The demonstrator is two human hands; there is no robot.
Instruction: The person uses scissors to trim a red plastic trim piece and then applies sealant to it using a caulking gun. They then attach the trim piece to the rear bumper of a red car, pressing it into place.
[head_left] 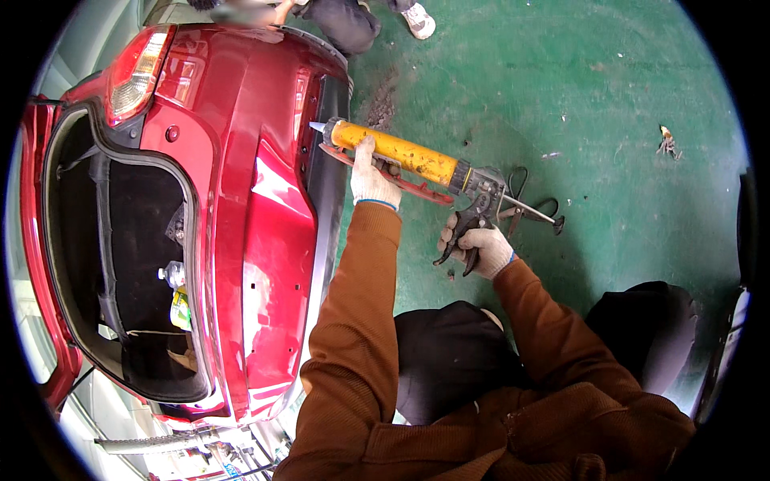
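Observation:
A caulking gun (409, 154) with a dirty yellow barrel slants across the space to the right of the red car's bumper. Its pale pointed nozzle (317, 127) is toward the bumper's dark lower edge. My left hand (373, 178), in a white knitted glove, is closed at the barrel's front part, thumb on top. Along the barrel's near side runs a long narrow red piece (423, 191), partly hidden by that hand; whether my fingers grip it too I cannot tell. My gloved right hand (484, 247) wraps round the gun's black handle and trigger (473, 224).
The red bumper (277, 216) stands at the left, beside an open trunk (140, 240) with a clear bottle (172, 274) inside. At the top another person's leg (341, 22) and white shoe (419, 21) show. Dark cables (521, 192) lie behind the gun on the green floor (609, 120).

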